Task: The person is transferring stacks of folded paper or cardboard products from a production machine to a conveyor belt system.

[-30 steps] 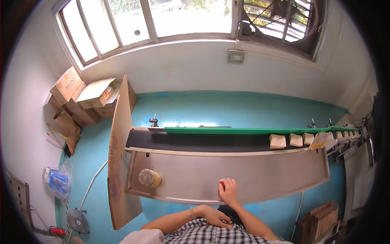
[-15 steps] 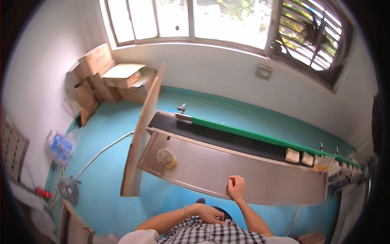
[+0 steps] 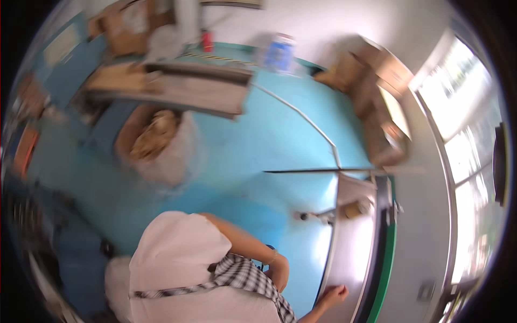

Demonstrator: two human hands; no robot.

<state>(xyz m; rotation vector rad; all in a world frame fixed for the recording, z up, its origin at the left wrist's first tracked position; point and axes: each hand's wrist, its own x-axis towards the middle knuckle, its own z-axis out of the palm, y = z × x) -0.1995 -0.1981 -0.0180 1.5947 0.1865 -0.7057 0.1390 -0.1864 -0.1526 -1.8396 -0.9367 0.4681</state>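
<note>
My right hand (image 3: 335, 295) rests with loosely curled fingers on the near edge of a long brownish metal tabletop (image 3: 353, 242), and nothing shows in it. Hanging low in front of my checked apron (image 3: 247, 272) is my left hand (image 3: 279, 272); blur and its turned-down pose hide the fingers. A round yellowish tub with a pale speckled top (image 3: 357, 207) stands toward the far end of the tabletop, apart from both hands. Alongside runs a dark conveyor belt (image 3: 381, 237) with a green side rail (image 3: 386, 264).
A cardboard panel (image 3: 301, 171) stands edge-on across the table's far end. Stacked cartons (image 3: 377, 102) line the wall by the window. To the left are a long tray-like bench (image 3: 199, 89) and a lined bin of crumpled brown paper (image 3: 156, 134).
My view has swung left, so the room appears turned and blurred. The bench and paper bin have come into view; the pale blocks on the belt have left it. My right hand stays at the tabletop.
</note>
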